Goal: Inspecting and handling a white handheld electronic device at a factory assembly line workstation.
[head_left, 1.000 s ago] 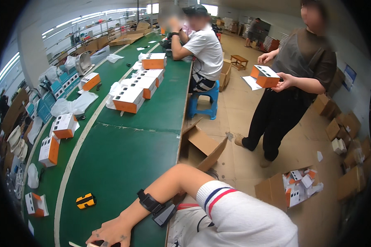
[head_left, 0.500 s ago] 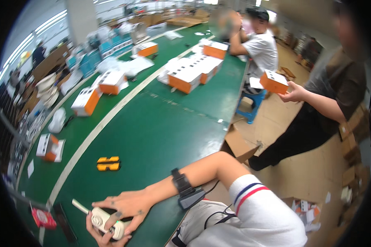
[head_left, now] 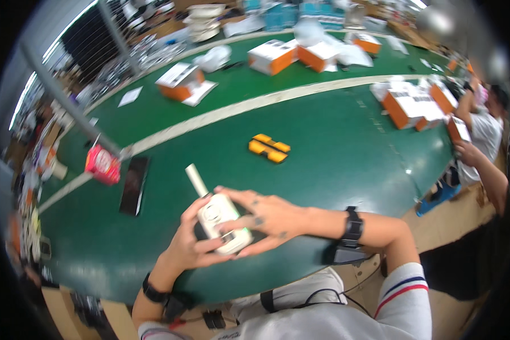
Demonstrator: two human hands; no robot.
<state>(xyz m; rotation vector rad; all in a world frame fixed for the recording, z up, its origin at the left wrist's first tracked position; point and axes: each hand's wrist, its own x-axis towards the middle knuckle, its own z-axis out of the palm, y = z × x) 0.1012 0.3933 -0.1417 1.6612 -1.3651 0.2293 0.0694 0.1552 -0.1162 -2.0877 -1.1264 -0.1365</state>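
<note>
A cream walkie-talkie [head_left: 211, 213] with a stubby antenna lies between my two hands, low over the green table. My left hand [head_left: 186, 241] wraps its left side and lower end, fingers closed round it. My right hand [head_left: 272, 218] grips it from the right, with fingers bent across its front. A small green light glows on its right side. Both hands partly cover the lower front. Beyond my hands sits a yellow-and-black block-shaped item [head_left: 269, 148], touched by neither hand.
Left of my hands lie a dark phone-like slab [head_left: 134, 187] and a pink packet [head_left: 102, 165] beside a grey post [head_left: 68, 105]. Orange-and-white boxes [head_left: 273, 55] stand along the far side, with more boxes [head_left: 403, 107] at the right, where another person's arm [head_left: 484, 164] reaches in.
The view has swung left, so my left forearm now shows and the walkie-talkie appears nearer the middle. Both hands still hold it. The other person's box appears nearer the boxes at the right.
</note>
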